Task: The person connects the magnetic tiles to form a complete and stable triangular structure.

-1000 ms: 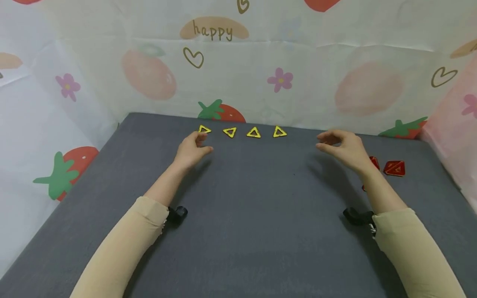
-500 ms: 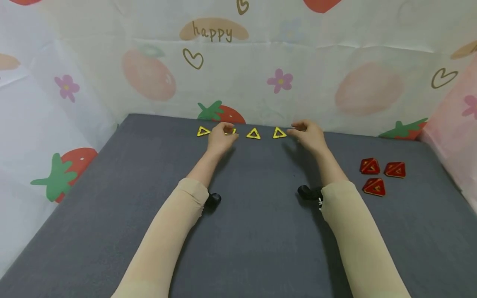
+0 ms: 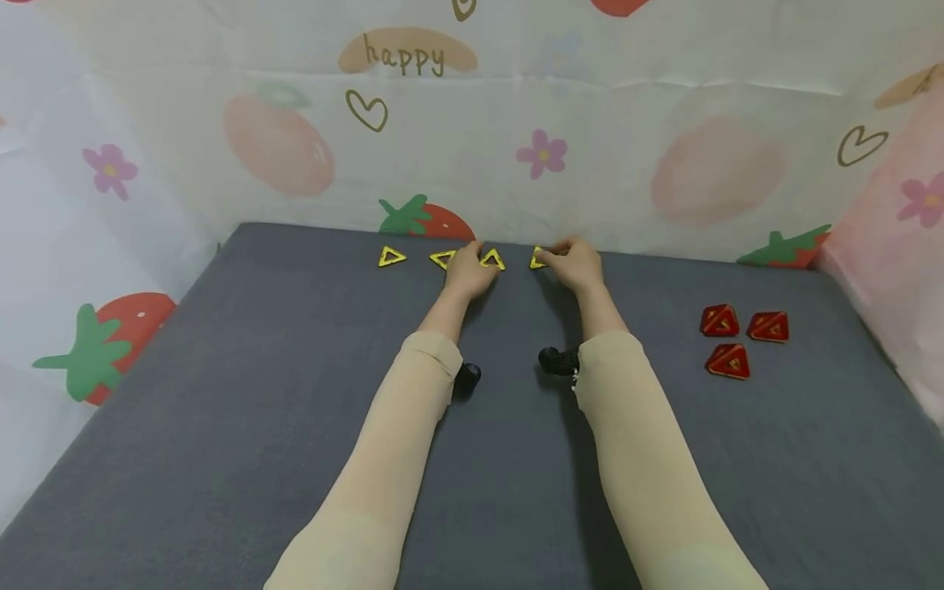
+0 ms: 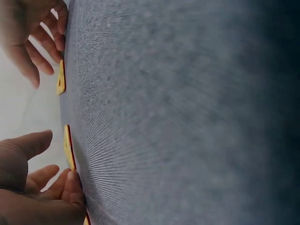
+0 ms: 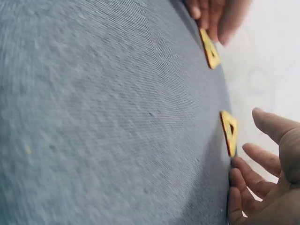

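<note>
My left hand (image 3: 472,272) reaches between two yellow triangle frames near the table's far edge. In the left wrist view its fingertips rest on the table right at the near end of one yellow triangle (image 4: 69,146), the thumb held away from it. My right hand (image 3: 575,264) is beside the rightmost yellow triangle (image 3: 537,258), partly covering it. The right wrist view shows that triangle flat on the table, fingertips at its end and thumb spread apart. The leftmost triangle (image 3: 392,256) and its neighbour (image 3: 442,259) lie left of my left hand.
Several red triangular pieces (image 3: 728,361) lie on the right side of the dark grey table (image 3: 221,393). A printed cloth (image 3: 605,98) with strawberries and flowers rises right behind the table's far edge.
My left hand has moved right, from the leftmost triangle past the second. My right hand has moved left to the rightmost triangle, uncovering the red pieces. The triangles keep their row.
</note>
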`<state>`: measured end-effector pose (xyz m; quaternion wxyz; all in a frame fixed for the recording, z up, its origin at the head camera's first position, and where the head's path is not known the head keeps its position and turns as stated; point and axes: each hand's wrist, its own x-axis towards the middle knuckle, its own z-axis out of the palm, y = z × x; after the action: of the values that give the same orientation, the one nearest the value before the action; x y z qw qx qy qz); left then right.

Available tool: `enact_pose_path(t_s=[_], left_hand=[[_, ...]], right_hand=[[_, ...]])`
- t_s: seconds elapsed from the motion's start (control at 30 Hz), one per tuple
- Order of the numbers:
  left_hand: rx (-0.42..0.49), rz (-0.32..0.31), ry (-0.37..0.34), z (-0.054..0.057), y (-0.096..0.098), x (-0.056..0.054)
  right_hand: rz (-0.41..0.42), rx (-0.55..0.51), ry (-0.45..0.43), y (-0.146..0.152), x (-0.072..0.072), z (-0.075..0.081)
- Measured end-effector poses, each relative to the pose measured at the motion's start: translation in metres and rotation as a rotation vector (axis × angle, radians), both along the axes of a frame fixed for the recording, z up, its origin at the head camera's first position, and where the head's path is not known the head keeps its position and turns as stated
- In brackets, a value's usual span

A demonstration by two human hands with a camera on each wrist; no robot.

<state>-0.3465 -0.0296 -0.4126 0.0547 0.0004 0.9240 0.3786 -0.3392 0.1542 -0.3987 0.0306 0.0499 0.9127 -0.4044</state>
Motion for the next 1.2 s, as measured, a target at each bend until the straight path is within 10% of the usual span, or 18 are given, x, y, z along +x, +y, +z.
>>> enact_pose_path(t_s=[0.43, 0.87, 1.2], left_hand=[[-0.319, -0.065, -0.009, -0.007, 0.007, -0.008], [-0.07, 0.03, 0.033, 0.011, 0.0, 0.018], [-0.144, -0.052, 0.012, 0.013, -0.002, 0.025]], right_hand=[[-0.017, 0.217, -0.028, -0.011, -0.003, -0.004], [-0.047, 0.031, 0.016, -0.002, -0.001, -0.009], [0.001, -0.007, 0.018, 0.007, -0.001, -0.012]])
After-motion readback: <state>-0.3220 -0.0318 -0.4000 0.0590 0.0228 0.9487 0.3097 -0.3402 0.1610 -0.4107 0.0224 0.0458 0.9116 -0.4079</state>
